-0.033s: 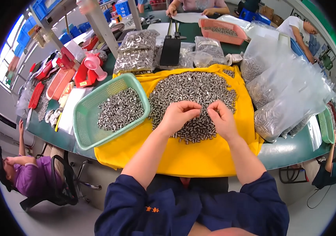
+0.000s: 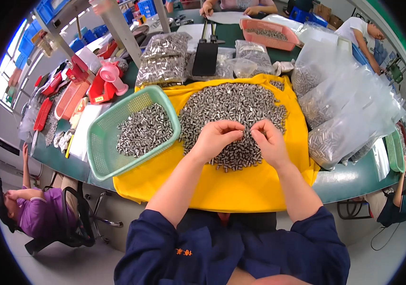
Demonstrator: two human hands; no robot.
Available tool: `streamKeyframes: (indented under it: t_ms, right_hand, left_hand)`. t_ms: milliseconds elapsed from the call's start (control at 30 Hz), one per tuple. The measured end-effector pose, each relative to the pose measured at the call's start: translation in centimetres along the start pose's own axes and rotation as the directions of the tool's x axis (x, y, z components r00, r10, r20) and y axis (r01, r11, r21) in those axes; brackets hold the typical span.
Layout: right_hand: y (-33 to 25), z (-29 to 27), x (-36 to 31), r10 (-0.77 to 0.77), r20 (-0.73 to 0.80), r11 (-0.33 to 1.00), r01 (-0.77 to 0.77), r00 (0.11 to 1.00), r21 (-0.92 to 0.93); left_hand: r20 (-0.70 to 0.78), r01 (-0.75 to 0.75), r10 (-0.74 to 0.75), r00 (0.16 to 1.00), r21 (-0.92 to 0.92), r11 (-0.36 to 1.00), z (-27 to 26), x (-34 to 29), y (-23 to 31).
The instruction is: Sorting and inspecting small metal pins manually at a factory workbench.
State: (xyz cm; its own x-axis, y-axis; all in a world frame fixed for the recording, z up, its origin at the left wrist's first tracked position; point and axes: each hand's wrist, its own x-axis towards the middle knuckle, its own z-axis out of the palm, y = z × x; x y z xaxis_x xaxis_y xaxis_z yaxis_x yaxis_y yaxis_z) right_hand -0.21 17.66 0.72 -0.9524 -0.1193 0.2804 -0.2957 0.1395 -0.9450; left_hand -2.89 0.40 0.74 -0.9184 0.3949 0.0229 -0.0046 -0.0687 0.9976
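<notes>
Above a heap of small shiny metal cylinders [image 2: 229, 102], my two hands face each other with their fingertips nearly meeting. My left hand [image 2: 216, 141] is closed in a pinch of thumb and forefinger. Pinched the same way, my right hand [image 2: 271, 144] sits just across a narrow gap. Whatever lies between the fingertips is too small to make out. The heap rests on a yellow cloth [image 2: 241, 195]. To its left, a pale green mesh basket [image 2: 103, 159] holds more of these cylinders, gathered toward its right side.
Large clear bags of metal parts [image 2: 328, 140] crowd the right. Flat filled bags [image 2: 162, 69], a black device [image 2: 205, 59] and a pink basket [image 2: 269, 42] line the back. Red bins [image 2: 99, 91] stand left. Co-workers sit around the green table [image 2: 340, 187].
My hands keep nearly the same pinched pose over the heap. The whole view has shifted very slightly.
</notes>
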Motion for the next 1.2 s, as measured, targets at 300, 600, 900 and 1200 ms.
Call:
streamKeyframes:
  t_ms: [300,600,900,1200]
  right_hand:
    - [-0.3,0.0,-0.3,0.062,0.073,0.993,-0.069,0.995,0.1]
    - [-0.7,0.6,-0.5,-0.24,0.063,0.838,0.24,0.969,-0.49]
    - [-1.4,1.0,-0.7,-0.061,0.043,0.903,0.073,0.997,-0.422]
    - [-0.5,1.4,-1.0,-0.185,0.024,0.836,0.17,0.982,-0.522]
  left_hand:
    - [0.08,0.078,-0.063,0.995,-0.196,0.977,0.4,-0.3,-0.2]
    - [0.02,-0.002,0.003,1.0,-0.029,1.0,0.3,-0.3,-1.2]
    - [-0.043,-0.064,0.075,0.996,0.216,0.974,0.4,-0.5,-0.6]
    - [-0.089,-0.119,0.168,0.982,0.398,0.909,1.1,-1.2,0.0]
